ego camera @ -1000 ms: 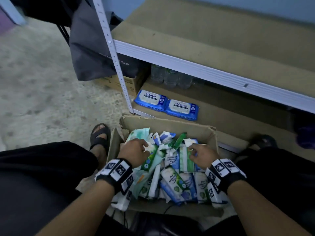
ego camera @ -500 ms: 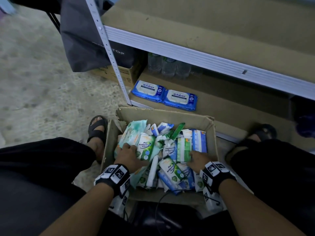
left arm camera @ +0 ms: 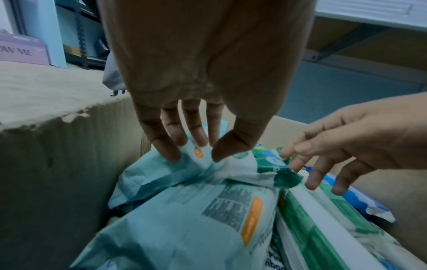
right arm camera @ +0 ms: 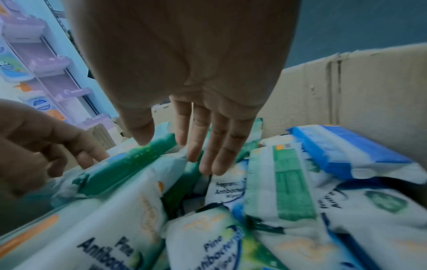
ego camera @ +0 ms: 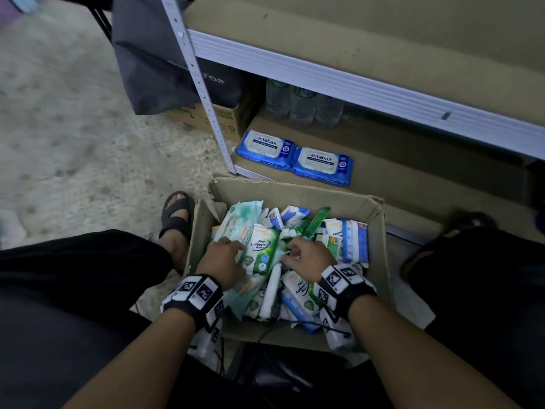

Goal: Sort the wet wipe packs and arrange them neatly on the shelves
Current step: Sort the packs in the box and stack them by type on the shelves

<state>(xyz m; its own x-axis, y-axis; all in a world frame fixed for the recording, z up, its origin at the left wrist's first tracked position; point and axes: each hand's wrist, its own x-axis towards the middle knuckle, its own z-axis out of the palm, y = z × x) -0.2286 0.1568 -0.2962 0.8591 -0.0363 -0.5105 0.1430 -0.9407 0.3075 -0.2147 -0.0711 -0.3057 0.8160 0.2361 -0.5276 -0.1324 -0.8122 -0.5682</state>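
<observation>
Along the left edge of the head view lies bare concrete floor [ego camera: 59, 128], with a dark bag [ego camera: 153, 63] hanging at the upper left beside the shelf upright [ego camera: 203, 93]. Lower left of centre, the left hand [ego camera: 222, 265] reaches into the cardboard box [ego camera: 295, 193]; the wrist view shows its fingers [left arm camera: 172, 137] fairly straight and close together, tips pressing a pale teal pack [left arm camera: 157, 175], thumb touching the white-and-green Pine Antibacterial pack [ego camera: 262, 250] just beside it. Centre frame, the box is heaped with mixed wet wipe packs [ego camera: 298, 290] lying at all angles. Above it, two blue antabax packs [ego camera: 295, 157] lie flat side by side on the bottom shelf [ego camera: 413, 178], with water bottles [ego camera: 303, 104] behind them. Right of centre, the right hand [ego camera: 306, 256] hovers over the heap, fingers [right arm camera: 215, 146] loosely extended and slightly spread, tips at a green pack, gripping nothing. Against the box's right wall a blue-and-white pack [ego camera: 355, 242] stands on edge.
</observation>
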